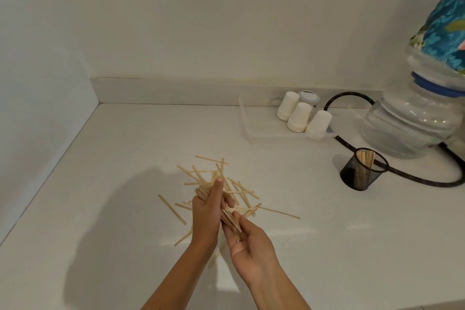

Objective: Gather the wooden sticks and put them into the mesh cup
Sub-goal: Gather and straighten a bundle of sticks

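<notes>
Sticks (214,178) scattered in loose pile on white counter (100,184). Left hand (207,211) gripping bundle of them above pile, right hand (247,239) cupped open-palmed under bundle's lower ends. Black mesh cup (362,171) well apart to right, upright, few sticks inside.

White counter (125,158) meets plain, perhaps off-white walls (201,20).
</notes>
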